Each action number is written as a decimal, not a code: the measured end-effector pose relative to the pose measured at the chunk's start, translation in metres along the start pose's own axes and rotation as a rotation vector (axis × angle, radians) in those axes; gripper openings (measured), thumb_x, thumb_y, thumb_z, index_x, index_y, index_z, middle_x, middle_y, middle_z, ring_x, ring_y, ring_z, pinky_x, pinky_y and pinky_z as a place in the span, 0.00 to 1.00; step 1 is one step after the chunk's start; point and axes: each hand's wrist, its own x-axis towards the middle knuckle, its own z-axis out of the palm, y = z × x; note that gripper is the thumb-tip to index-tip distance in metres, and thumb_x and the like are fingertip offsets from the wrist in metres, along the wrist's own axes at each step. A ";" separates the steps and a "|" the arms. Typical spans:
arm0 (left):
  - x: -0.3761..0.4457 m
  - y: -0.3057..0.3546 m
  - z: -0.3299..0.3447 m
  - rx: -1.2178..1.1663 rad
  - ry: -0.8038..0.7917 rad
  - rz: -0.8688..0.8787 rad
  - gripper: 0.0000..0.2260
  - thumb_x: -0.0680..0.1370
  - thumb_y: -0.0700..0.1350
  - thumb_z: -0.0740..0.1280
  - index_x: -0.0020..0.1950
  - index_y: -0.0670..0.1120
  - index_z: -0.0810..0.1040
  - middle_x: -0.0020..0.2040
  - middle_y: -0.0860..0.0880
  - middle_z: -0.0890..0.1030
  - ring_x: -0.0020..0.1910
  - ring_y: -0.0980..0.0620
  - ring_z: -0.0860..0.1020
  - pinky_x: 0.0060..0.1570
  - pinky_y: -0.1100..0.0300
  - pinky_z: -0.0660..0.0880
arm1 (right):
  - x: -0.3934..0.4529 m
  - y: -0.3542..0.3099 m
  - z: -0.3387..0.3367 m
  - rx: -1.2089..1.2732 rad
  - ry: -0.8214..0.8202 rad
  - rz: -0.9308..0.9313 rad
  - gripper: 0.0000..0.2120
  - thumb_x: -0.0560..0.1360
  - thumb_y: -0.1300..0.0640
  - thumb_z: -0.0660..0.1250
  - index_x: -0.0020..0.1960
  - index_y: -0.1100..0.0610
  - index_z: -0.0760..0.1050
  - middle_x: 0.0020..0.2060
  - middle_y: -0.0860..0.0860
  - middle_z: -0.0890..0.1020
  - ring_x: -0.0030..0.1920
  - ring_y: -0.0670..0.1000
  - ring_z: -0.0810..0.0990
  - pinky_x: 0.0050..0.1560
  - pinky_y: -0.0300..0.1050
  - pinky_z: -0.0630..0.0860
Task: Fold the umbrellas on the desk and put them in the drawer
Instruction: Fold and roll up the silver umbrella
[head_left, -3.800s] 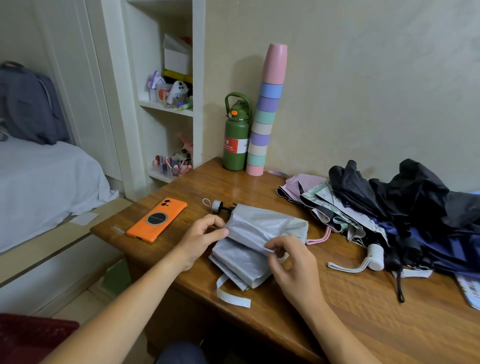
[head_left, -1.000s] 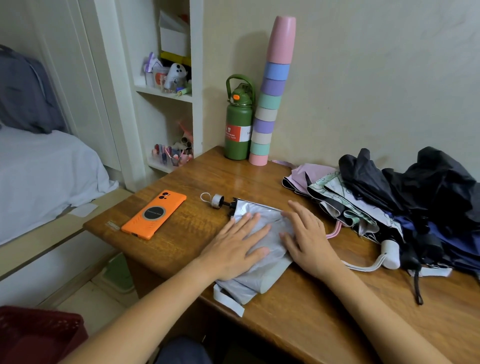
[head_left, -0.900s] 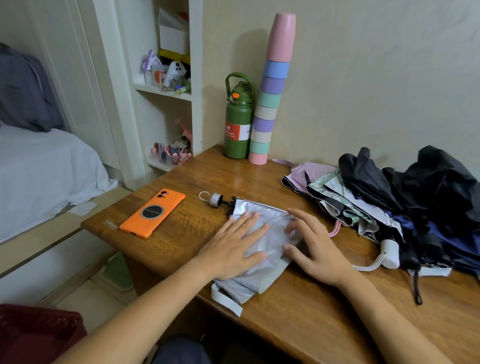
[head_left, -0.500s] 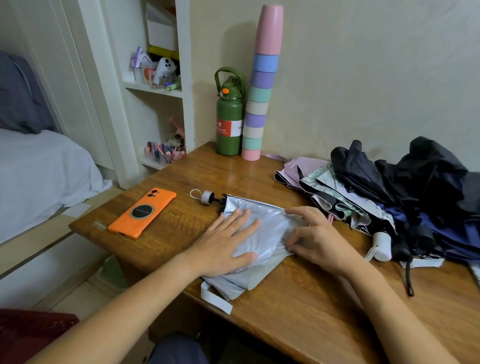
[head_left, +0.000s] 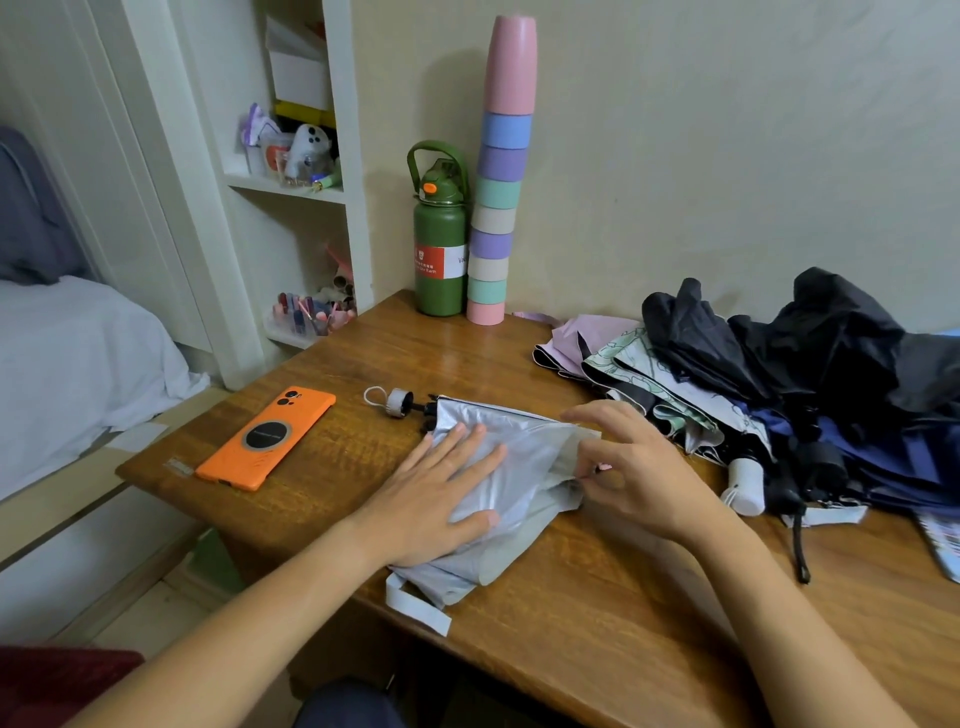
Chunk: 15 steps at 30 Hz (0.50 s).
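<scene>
Silver umbrella (head_left: 511, 470) lying collapsed and flattened near the front edge of the wooden desk (head_left: 597, 639), its closing strap (head_left: 415, 608) hanging over that edge and its capped tip (head_left: 397, 402) pointing far-left. Left hand (head_left: 434, 501): palm down, fingers straight and spread, pressing the canopy flat. Right hand (head_left: 631, 467): raised on its wrist, thumb and fingers curled to pinch a fold at the canopy's right edge. Pile of unfolded umbrellas (head_left: 779, 384) (pink, patterned, black, navy) at far right, just beside the right hand; a white handle (head_left: 745, 486) points toward the viewer. Green bottle (head_left: 439, 244) at the far wall bears a red-and-white label; its small print ends in what looks like "Earth", the rest unreadable. Stack of pastel cups (head_left: 498, 208) touches the bottle's right side. Orange phone (head_left: 267, 439) lies at near left; bare desk shows between it and the silver umbrella, and on the near right of the top.
</scene>
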 end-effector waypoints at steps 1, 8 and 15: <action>0.000 0.000 0.000 0.004 -0.003 0.001 0.32 0.84 0.66 0.50 0.82 0.61 0.37 0.81 0.58 0.30 0.78 0.59 0.27 0.80 0.50 0.35 | 0.000 0.001 0.002 -0.019 -0.034 -0.009 0.09 0.67 0.62 0.76 0.36 0.54 0.77 0.64 0.53 0.78 0.65 0.54 0.74 0.58 0.48 0.74; -0.001 0.000 -0.003 0.023 -0.040 -0.004 0.31 0.84 0.66 0.49 0.82 0.62 0.36 0.81 0.56 0.28 0.78 0.58 0.26 0.80 0.50 0.34 | -0.005 0.007 0.004 -0.029 -0.110 0.059 0.05 0.70 0.58 0.73 0.45 0.52 0.82 0.65 0.52 0.76 0.66 0.55 0.73 0.62 0.56 0.76; 0.000 0.001 -0.007 0.051 -0.082 0.006 0.37 0.76 0.76 0.42 0.81 0.64 0.33 0.81 0.53 0.27 0.78 0.56 0.26 0.79 0.50 0.32 | 0.017 -0.042 0.038 -0.041 -0.035 0.112 0.28 0.85 0.47 0.55 0.81 0.58 0.61 0.80 0.52 0.62 0.82 0.49 0.55 0.81 0.47 0.53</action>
